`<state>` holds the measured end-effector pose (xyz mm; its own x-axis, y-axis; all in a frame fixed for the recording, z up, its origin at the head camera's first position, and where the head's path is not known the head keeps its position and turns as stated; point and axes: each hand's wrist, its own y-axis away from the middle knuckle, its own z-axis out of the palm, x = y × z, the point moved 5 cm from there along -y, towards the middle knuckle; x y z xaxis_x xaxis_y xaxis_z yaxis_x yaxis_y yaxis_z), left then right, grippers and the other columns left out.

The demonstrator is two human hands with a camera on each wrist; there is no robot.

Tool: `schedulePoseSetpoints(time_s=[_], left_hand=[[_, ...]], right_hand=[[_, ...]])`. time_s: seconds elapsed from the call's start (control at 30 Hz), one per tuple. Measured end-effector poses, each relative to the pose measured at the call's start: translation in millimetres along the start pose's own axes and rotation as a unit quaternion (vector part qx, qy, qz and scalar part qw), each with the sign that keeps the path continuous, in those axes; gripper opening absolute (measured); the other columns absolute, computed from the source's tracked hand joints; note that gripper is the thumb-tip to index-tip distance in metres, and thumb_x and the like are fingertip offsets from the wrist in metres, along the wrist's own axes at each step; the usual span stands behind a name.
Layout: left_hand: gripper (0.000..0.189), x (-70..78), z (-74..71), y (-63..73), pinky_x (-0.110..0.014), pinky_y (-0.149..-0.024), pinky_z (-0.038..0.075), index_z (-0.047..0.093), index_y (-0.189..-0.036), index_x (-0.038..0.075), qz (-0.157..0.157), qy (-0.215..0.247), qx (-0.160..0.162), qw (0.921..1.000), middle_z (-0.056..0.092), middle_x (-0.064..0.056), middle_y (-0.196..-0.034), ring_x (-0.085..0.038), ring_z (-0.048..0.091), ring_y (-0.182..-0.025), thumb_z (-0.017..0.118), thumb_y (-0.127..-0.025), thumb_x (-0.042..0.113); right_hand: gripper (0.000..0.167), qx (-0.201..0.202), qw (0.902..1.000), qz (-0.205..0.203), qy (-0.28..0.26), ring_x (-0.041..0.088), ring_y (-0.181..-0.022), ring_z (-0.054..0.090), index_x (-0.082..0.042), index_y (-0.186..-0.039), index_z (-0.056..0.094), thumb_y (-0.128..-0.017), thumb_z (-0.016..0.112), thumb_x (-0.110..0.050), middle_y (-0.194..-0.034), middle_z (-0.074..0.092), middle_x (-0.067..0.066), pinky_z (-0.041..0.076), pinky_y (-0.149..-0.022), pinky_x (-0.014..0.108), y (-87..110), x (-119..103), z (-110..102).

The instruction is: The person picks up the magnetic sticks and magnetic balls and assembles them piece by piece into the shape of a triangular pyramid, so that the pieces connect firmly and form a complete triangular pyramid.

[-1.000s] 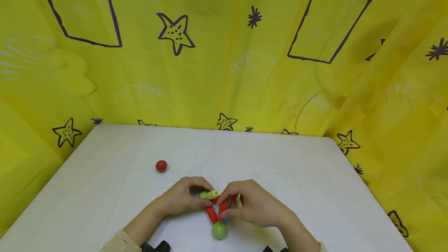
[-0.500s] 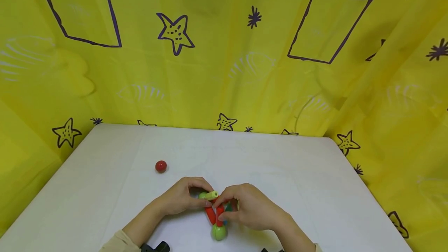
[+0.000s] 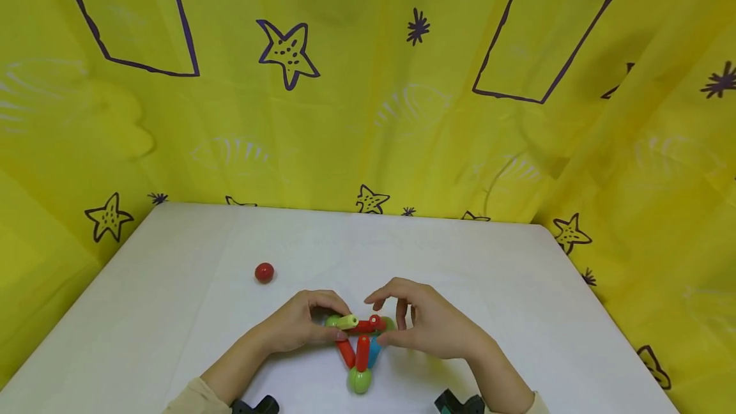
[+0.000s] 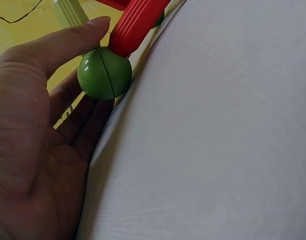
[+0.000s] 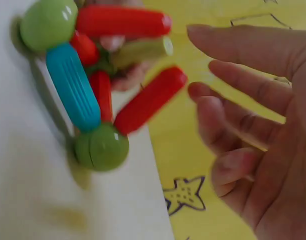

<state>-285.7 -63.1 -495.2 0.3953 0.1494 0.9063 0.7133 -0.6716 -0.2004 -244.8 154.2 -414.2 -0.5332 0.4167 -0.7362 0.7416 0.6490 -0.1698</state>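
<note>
On the table is a triangular frame of magnetic building sticks and green balls. Two red sticks and a blue stick [image 5: 73, 86] form its base. A front red stick [image 3: 362, 352], a back right red stick [image 5: 151, 100] and a light green stick [image 3: 347, 321] rise from the corner balls. My left hand [image 3: 301, 321] holds the left corner, thumb across the foot of the light green stick by the green ball [image 4: 104, 73], fingers behind. My right hand [image 3: 428, 321] hovers just right of the frame, fingers loosely bent and apart, holding nothing.
A loose red ball [image 3: 264, 273] lies farther back on the white table [image 3: 460, 267], left of the frame. A yellow curtain [image 3: 356, 133] with drawn stars hangs behind the table and along its sides.
My right hand has let go of the red sticks and lifted up and away to the right. The front and back right red sticks now stand free of it. My left hand keeps its hold.
</note>
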Motion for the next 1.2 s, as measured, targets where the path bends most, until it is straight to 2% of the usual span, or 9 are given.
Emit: schedulePoseSetpoints(time_s=[0.13, 0.3, 0.43, 0.53, 0.63, 0.77, 0.93, 1.07, 1.2], left_hand=[[0.025, -0.4, 0.7, -0.9, -0.026, -0.098, 0.048, 0.078, -0.109, 0.023, -0.007, 0.000, -0.002, 1.0000, 0.075, 0.004, -0.106, -0.011, 0.065, -0.101, 0.086, -0.085, 0.025], [0.027, 0.0, 1.6, -1.0, -0.027, -0.098, 0.048, 0.077, -0.112, 0.026, -0.008, -0.006, -0.004, 0.9999, 0.075, 0.006, -0.108, -0.011, 0.065, -0.102, 0.086, -0.086, 0.027], [0.033, -0.3, 1.1, -1.4, -0.026, -0.097, 0.048, 0.076, -0.116, 0.026, -0.014, -0.001, -0.005, 0.9999, 0.074, 0.008, -0.111, -0.011, 0.064, -0.105, 0.086, -0.086, 0.028], [0.036, -0.9, -0.3, -1.6, -0.025, -0.097, 0.050, 0.074, -0.120, 0.019, -0.009, 0.015, -0.003, 0.9998, 0.074, 0.005, -0.113, -0.012, 0.066, -0.106, 0.086, -0.086, 0.025], [0.031, -1.9, -2.5, -1.3, -0.025, -0.099, 0.052, 0.072, -0.122, 0.012, -0.003, 0.033, 0.006, 0.9994, 0.073, -0.001, -0.116, -0.012, 0.068, -0.108, 0.078, -0.093, 0.021], [0.025, -3.7, -5.9, -1.3, -0.024, -0.101, 0.052, 0.070, -0.124, 0.010, -0.017, 0.042, 0.032, 0.9984, 0.071, -0.005, -0.122, -0.012, 0.068, -0.112, 0.066, -0.102, 0.022], [0.023, -8.1, -8.9, -1.5, -0.024, -0.103, 0.050, 0.070, -0.123, 0.012, -0.035, 0.039, 0.075, 0.9958, 0.069, -0.008, -0.123, -0.012, 0.066, -0.113, 0.063, -0.104, 0.023], [0.017, -9.5, -14.4, -0.3, -0.023, -0.101, 0.051, 0.072, -0.116, 0.013, -0.035, 0.021, 0.143, 0.9889, 0.070, -0.008, -0.117, -0.010, 0.067, -0.109, 0.067, -0.102, 0.021], [0.011, -1.0, -25.2, 1.6, -0.032, -0.108, 0.051, 0.073, -0.109, 0.017, -0.048, -0.025, 0.230, 0.9717, 0.071, 0.001, -0.110, -0.012, 0.066, -0.113, 0.070, -0.099, 0.014]], right_hand=[[0.048, -0.003, 0.9986, 0.053, -0.001, 0.007, -0.078, 0.061, -0.022, -0.130, 0.065, -0.086, 0.085, -0.021, -0.117, 0.069, 0.008, 0.051, -0.060, 0.022, 3.5, 18.9, -4.7], [0.044, -0.048, 0.9939, 0.099, -0.008, 0.016, -0.090, 0.062, -0.024, -0.125, 0.068, -0.084, 0.086, -0.022, -0.114, 0.067, 0.000, 0.048, -0.064, 0.021, 5.8, 41.4, 5.3], [0.039, -0.058, 0.9929, 0.099, -0.029, 0.019, -0.090, 0.061, -0.027, -0.121, 0.071, -0.086, 0.085, -0.023, -0.105, 0.065, -0.003, 0.048, -0.070, 0.022, 6.9, 55.6, 11.5], [0.033, -0.048, 0.9940, 0.088, -0.044, 0.018, -0.088, 0.061, -0.026, -0.120, 0.073, -0.088, 0.083, -0.024, -0.103, 0.067, -0.002, 0.049, -0.074, 0.023, 5.6, 63.4, 13.1], [0.032, -0.039, 0.9938, 0.091, -0.052, 0.015, -0.086, 0.059, -0.026, -0.120, 0.075, -0.089, 0.082, -0.024, -0.101, 0.068, -0.002, 0.048, -0.075, 0.023, 4.2, 70.7, 13.6], [0.033, -0.021, 0.9926, 0.105, -0.058, 0.011, -0.084, 0.056, -0.027, -0.121, 0.075, -0.089, 0.083, -0.025, -0.101, 0.068, -0.001, 0.046, -0.074, 0.022, 3.6, 79.2, 11.5], [0.036, 0.002, 0.9908, 0.115, -0.072, 0.011, -0.083, 0.055, -0.025, -0.124, 0.074, -0.089, 0.082, -0.023, -0.103, 0.068, 0.001, 0.046, -0.072, 0.022, 5.7, 89.2, 10.8], [0.036, 0.018, 0.9883, 0.129, -0.079, 0.011, -0.082, 0.055, -0.027, -0.125, 0.074, -0.090, 0.081, -0.022, -0.104, 0.067, 0.000, 0.046, -0.071, 0.022, 7.3, 96.0, 11.2], [0.035, 0.029, 0.9858, 0.138, -0.091, 0.011, -0.080, 0.055, -0.028, -0.126, 0.074, -0.092, 0.079, -0.021, -0.105, 0.067, 0.001, 0.046, -0.067, 0.021, 6.2, 97.0, 10.0]])
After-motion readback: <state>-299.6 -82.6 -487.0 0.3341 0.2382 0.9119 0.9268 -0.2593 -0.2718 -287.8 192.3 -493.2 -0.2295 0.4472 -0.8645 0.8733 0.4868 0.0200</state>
